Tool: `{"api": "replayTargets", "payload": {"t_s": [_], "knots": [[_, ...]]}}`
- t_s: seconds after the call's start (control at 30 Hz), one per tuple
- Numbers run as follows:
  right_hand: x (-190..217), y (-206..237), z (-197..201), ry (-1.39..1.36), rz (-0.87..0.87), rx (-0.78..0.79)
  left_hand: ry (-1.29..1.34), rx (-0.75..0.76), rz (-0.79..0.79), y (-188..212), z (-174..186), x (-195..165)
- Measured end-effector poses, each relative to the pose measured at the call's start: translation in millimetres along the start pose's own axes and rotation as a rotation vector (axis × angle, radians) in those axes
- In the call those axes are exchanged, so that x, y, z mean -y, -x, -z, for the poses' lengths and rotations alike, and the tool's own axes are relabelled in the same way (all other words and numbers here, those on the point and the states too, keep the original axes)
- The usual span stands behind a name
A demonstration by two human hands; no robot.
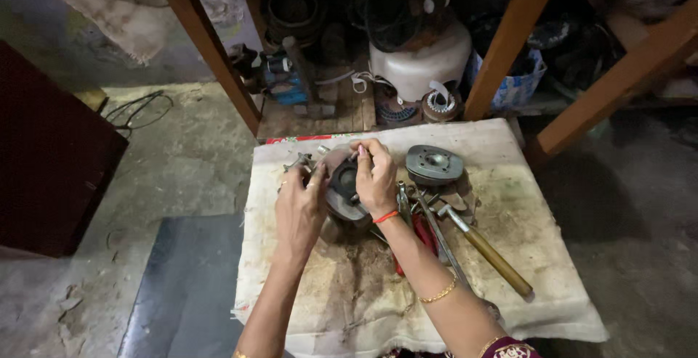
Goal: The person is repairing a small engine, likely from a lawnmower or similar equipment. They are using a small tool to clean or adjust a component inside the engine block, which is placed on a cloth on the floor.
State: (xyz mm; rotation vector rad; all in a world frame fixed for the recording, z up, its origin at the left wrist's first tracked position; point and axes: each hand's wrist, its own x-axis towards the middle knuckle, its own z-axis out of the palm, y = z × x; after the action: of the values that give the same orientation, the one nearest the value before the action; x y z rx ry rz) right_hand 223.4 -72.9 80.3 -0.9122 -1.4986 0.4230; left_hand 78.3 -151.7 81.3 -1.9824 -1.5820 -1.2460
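Both hands are gripping the round motor part [345,183]: left hand [299,209] and right hand [374,180] fingers closed on it. The grey cover [434,163] is lying off to the right, beside the hammer [488,251].

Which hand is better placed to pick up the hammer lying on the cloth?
Probably the right hand. The hammer lies on the cloth to its right, beside the right forearm. The left hand grips the round motor part on the far side.

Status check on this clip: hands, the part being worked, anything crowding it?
Left hand and right hand both gripping the round metal motor part. Part tilted on stained cloth. Hammer, red-handled pliers, second round cover lie close right.
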Motion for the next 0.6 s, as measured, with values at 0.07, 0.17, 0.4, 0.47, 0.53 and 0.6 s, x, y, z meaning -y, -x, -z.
{"api": "replayTargets", "payload": {"t_s": [0.07,0.17,0.4,0.47,0.53,0.6], "knots": [[0.4,0.2,0.4,-0.017,-0.002,-0.005,-0.015,-0.002,-0.006,1.5,4.7,1.0],[0.6,0.7,-0.2,-0.003,0.008,-0.01,-0.048,-0.012,-0.021,-1.9,6.8,0.8],[-1.8,1.0,-5.0,-0.02,0.015,0.004,-0.04,0.157,0.057,-31.3,0.8,4.7],[-2.6,1.2,-5.6,-0.008,0.008,-0.005,0.025,0.15,0.088,-35.6,-1.4,4.6],[-3.2,0.7,-5.6,0.002,0.009,-0.009,0.058,0.106,0.091,-35.0,-1.9,3.9],[-3.0,0.1,-5.7,0.012,0.011,-0.006,0.09,0.066,0.093,-29.6,-1.6,1.7]]}}
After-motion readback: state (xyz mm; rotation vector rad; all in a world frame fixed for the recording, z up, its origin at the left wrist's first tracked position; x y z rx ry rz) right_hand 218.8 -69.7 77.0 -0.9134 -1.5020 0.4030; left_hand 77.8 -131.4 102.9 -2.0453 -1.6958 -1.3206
